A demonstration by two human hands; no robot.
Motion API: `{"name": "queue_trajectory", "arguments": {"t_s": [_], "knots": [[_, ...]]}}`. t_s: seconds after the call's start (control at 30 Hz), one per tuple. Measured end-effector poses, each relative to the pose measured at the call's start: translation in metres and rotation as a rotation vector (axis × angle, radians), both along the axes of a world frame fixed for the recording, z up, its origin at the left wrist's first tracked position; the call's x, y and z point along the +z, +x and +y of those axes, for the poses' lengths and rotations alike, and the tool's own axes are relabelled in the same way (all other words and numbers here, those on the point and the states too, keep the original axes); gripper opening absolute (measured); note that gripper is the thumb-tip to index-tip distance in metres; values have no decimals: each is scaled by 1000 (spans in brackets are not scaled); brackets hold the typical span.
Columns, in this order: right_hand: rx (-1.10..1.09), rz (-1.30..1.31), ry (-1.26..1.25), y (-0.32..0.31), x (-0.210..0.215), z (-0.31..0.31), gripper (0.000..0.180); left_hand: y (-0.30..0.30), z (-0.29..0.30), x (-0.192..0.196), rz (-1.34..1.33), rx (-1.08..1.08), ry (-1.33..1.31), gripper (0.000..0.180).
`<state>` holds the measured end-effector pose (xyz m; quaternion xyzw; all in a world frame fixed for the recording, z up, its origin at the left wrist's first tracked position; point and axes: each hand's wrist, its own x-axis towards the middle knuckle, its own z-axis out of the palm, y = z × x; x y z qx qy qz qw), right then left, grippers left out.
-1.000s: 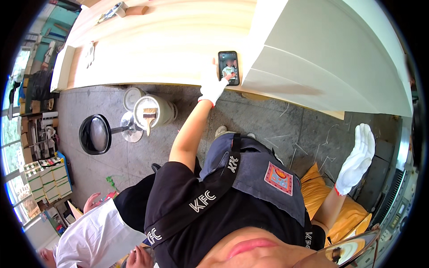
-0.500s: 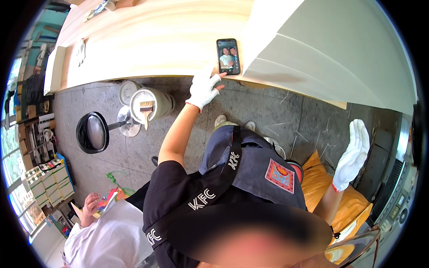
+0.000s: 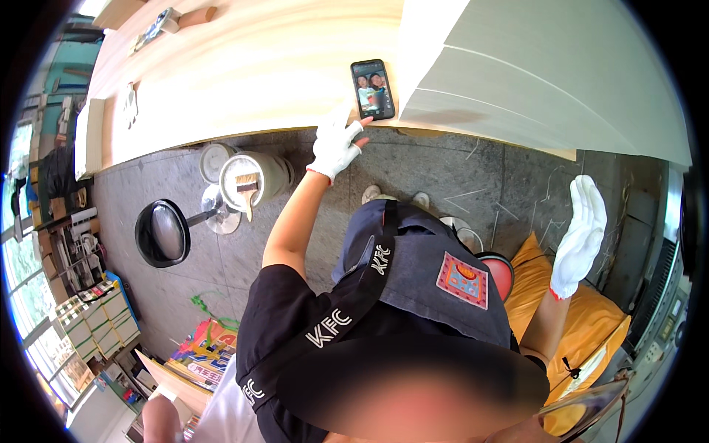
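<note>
My left hand, in a white glove with two bare fingertips showing, is just above the centre of the frame, at the near edge of a pale wooden table. Its visible fingers are spread apart and grip nothing. One bare tip meets the lower edge of a black phone; whether it presses or only lies over it, I cannot tell. The remaining fingers wash out against the bright wood. The phone lies face up at upper centre, its lit screen too small to read in detail, beside large grey panels cut off by the top of the frame.

My right hand, also gloved in white, is raised at the right of the frame, empty, its fingers straight and pressed together. Below it a yellow bag is partly hidden by my forearm.

At centre left, a brush rests across a pale bucket, whose contents are hard to make out. At the bottom, a dark blur hides part of me, and another person's pale clothing is cut off.
</note>
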<state>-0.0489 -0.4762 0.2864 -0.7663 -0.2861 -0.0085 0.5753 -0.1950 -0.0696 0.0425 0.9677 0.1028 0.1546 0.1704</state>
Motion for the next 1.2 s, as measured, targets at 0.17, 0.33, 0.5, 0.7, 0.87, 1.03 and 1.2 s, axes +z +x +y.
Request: {"name": "queue_trajectory", "arguments": {"t_s": [0.17, 0.33, 0.5, 0.7, 0.87, 1.03, 1.2], "knots": [[-13, 31, 18, -3, -4, 1, 69, 3, 3, 0, 11, -32, -16, 50], [-29, 41, 47, -11, -7, 3, 68, 11, 6, 1, 15, -69, -41, 49], [-57, 60, 76, -22, -13, -2, 68, 16, 10, 0, -64, -134, -47, 58], [-98, 118, 108, -38, -28, -12, 70, 29, 5, -8, -109, 67, -130, 89], [-120, 105, 83, -32, -21, -26, 68, 48, -6, -16, -77, 104, -293, 83], [-45, 103, 177, -10, -16, -36, 66, 56, -7, -18, -127, 96, -136, 86], [25, 30, 175, 13, 1, -39, 65, 56, -6, -6, -119, 171, -152, 94]]}}
